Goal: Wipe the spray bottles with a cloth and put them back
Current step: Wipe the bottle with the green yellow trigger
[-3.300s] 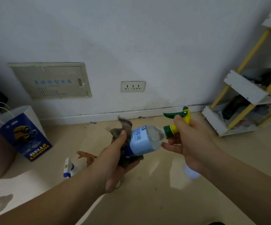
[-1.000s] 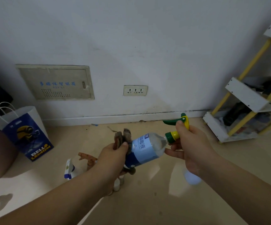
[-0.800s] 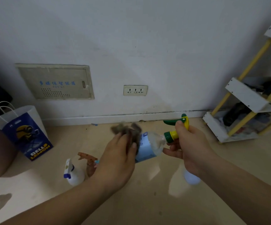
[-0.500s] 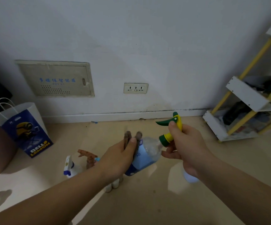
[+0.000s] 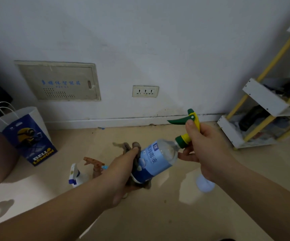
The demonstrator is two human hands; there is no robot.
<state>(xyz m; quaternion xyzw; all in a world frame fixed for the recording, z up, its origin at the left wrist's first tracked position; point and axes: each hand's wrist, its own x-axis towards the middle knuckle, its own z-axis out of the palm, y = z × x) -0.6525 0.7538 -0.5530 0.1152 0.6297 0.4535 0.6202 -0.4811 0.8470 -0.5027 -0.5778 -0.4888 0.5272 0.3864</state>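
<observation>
Two hands hold the spray bottle (image 5: 155,159) slanted between them, right hand (image 5: 205,148) curled round its trigger neck, left hand (image 5: 123,173) clamping the cloth (image 5: 124,146) about its base, so a hard rub could wrench it loose onto what look like other bottles (image 5: 75,176) below the left hand.

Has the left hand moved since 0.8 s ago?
Yes. Against the wall socket, the left hand with the cloth has slid down and left, off the label toward the base of the spray bottle.
</observation>
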